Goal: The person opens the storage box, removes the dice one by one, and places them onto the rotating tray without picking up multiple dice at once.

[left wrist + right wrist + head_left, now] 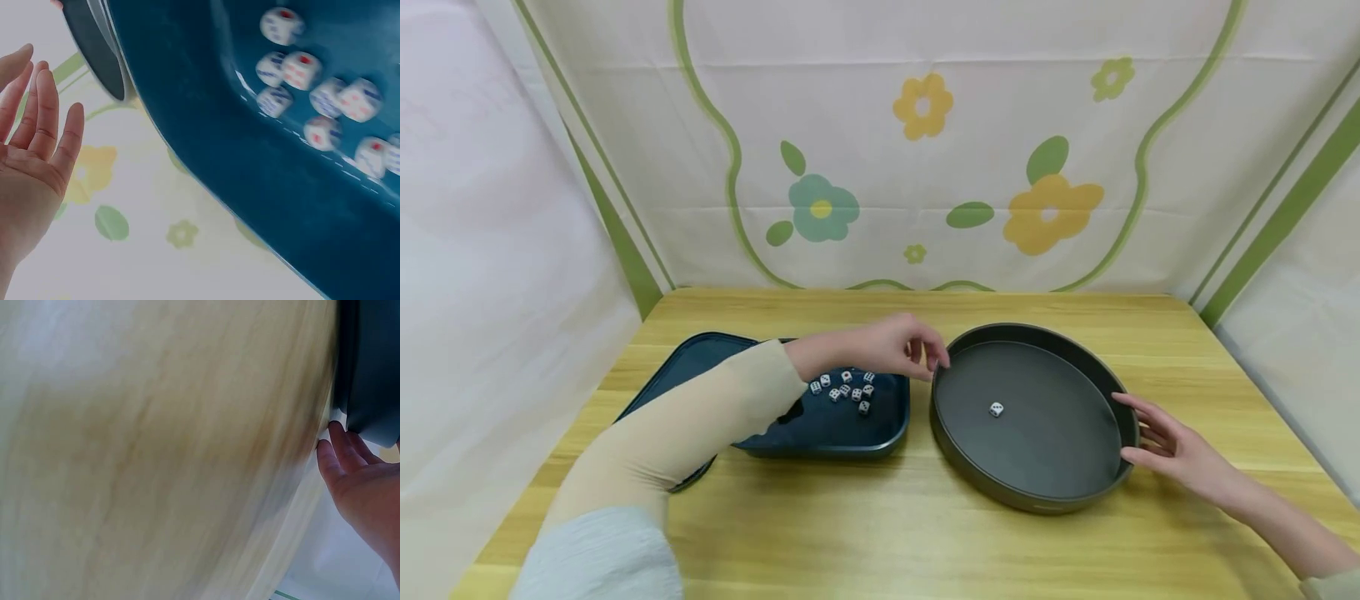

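My left hand (895, 346) hovers over the gap between the blue tray and the round pan, fingertips right at the pan's left rim. The left wrist view shows this hand (34, 150) with relaxed fingers and nothing in them. The dark grey round pan (1037, 454) has one white die (996, 409) on its floor. At the pan's right side, my right hand (1183, 454) holds the rim between thumb and fingers. Several white dice (846, 390) with dots lie in the dark blue tray (820, 437), partly behind my left forearm.
A dark blue lid-like piece (700, 354) lies left of the tray, largely covered by my left sleeve (700, 425). Everything stands on a wooden table (820, 533). A flowered cloth (865, 125) hangs behind the table, with white cloth at both sides.
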`<state>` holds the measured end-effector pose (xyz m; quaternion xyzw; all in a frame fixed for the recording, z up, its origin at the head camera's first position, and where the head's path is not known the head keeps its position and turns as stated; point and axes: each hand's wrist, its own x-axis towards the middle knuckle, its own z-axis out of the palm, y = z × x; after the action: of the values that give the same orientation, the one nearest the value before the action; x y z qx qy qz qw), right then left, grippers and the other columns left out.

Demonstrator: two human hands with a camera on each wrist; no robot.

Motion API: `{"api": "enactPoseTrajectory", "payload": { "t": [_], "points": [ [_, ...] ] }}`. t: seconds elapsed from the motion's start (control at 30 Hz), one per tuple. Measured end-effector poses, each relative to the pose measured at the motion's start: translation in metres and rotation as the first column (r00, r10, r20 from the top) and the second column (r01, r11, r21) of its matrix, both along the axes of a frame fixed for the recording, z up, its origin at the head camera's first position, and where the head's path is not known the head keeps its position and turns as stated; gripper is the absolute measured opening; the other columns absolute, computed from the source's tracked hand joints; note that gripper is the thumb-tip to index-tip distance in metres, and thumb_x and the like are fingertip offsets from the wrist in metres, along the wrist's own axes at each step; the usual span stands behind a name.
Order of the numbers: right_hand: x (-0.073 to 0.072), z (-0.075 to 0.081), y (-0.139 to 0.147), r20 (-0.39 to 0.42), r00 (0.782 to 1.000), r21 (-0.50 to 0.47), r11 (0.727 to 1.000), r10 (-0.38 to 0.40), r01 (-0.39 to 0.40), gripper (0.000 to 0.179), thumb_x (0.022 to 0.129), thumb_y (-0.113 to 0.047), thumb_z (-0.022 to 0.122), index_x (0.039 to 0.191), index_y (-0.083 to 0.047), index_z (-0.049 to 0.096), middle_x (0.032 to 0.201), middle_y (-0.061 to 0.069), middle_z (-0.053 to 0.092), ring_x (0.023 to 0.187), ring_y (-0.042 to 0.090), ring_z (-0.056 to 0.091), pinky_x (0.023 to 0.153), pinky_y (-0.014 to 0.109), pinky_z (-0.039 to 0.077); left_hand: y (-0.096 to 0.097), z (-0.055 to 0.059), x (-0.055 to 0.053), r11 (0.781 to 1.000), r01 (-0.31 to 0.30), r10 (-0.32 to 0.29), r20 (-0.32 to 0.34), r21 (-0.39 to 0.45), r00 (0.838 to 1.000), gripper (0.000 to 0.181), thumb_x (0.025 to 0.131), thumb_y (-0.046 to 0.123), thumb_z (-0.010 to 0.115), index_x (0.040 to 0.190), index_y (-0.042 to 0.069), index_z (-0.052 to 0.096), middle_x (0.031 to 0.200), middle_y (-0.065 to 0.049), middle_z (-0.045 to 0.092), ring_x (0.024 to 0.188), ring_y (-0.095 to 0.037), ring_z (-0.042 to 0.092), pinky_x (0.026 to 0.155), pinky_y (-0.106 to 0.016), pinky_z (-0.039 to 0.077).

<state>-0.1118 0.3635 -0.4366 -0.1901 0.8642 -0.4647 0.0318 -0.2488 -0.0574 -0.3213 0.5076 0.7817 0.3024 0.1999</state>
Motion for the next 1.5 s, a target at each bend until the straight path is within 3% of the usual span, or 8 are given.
{"api": "enactPoseTrajectory", "payload": {
  "t": [0.23,0.37,0.5,0.77,1.07,1.27,1.5],
  "points": [
    [0.001,0.002,0.001,0.016,1.0,0.017,1.0,-0.015,0.015,0.072,0.093,0.002,0.061,0.154,-0.012,0.025,0.142,-0.03,0.025,0.116,-0.021,0.029,0.087,0.004,0.035,-0.047,-0.009,-0.004,0.996,-0.086,0.085,0.031,0.037,0.996,0.02,0.088,0.002,0.069,0.108,0.0,0.069,0.088,-0.001,0.065,0.07,-0.014,0.057,0.064,-0.027,0.049],
    [0.001,0.003,0.002,0.018,1.0,0.028,0.999,-0.024,0.023,0.072,0.094,0.001,0.061,0.154,-0.014,0.025,0.14,-0.03,0.025,0.115,-0.021,0.03,0.087,0.004,0.035,-0.066,-0.022,-0.007,0.988,-0.149,0.15,0.033,-0.027,0.988,0.024,0.089,0.004,0.07,0.113,0.0,0.069,0.098,-0.007,0.067,0.074,-0.014,0.059,0.066,-0.027,0.05],
    [0.001,0.004,0.001,0.008,1.0,0.024,1.0,-0.019,0.018,0.071,0.093,0.002,0.061,0.154,-0.013,0.026,0.142,-0.029,0.026,0.116,-0.02,0.031,0.087,0.005,0.035,-0.076,-0.03,-0.005,0.982,-0.152,0.157,0.034,-0.116,0.987,0.027,0.088,0.003,0.07,0.115,0.002,0.068,0.11,-0.013,0.066,0.078,-0.011,0.061,0.067,-0.027,0.051],
    [0.001,0.005,0.001,0.009,1.0,0.02,1.0,-0.012,0.012,0.071,0.093,0.002,0.061,0.154,-0.014,0.027,0.147,-0.024,0.027,0.116,-0.02,0.031,0.087,0.005,0.036,-0.073,-0.036,-0.003,0.962,-0.091,0.112,0.068,-0.259,0.991,0.026,0.088,-0.002,0.067,0.113,0.007,0.069,0.107,-0.005,0.066,0.077,-0.012,0.06,0.066,-0.027,0.052],
    [0.002,0.004,-0.001,0.022,1.0,0.015,1.0,-0.005,0.005,0.071,0.094,0.002,0.061,0.154,-0.014,0.027,0.149,-0.022,0.025,0.117,-0.02,0.03,0.088,0.005,0.035,-0.066,-0.046,-0.007,0.912,-0.072,0.088,0.021,-0.403,0.996,0.021,0.085,-0.001,0.072,0.101,0.014,0.073,0.092,0.004,0.064,0.082,-0.008,0.059,0.071,-0.024,0.051],
    [0.002,0.005,0.0,0.028,1.0,0.013,1.0,-0.005,0.005,0.071,0.094,0.001,0.06,0.154,-0.016,0.026,0.15,-0.02,0.025,0.117,-0.02,0.03,0.088,0.005,0.035,-0.062,-0.049,-0.008,0.912,-0.066,0.082,0.021,-0.406,0.996,0.016,0.085,0.0,0.073,0.094,0.013,0.074,0.085,0.006,0.066,0.076,-0.007,0.06,0.068,-0.023,0.051],
    [0.003,0.004,-0.002,0.002,1.0,0.006,1.0,-0.003,0.003,0.071,0.093,0.003,0.061,0.154,-0.013,0.027,0.148,-0.024,0.027,0.118,-0.019,0.03,0.089,0.005,0.035,-0.061,-0.054,-0.01,0.927,-0.042,0.058,0.032,-0.372,0.998,0.013,0.084,0.001,0.074,0.09,0.012,0.074,0.077,0.006,0.065,0.069,-0.007,0.059,0.064,-0.024,0.05]
  ]
}}
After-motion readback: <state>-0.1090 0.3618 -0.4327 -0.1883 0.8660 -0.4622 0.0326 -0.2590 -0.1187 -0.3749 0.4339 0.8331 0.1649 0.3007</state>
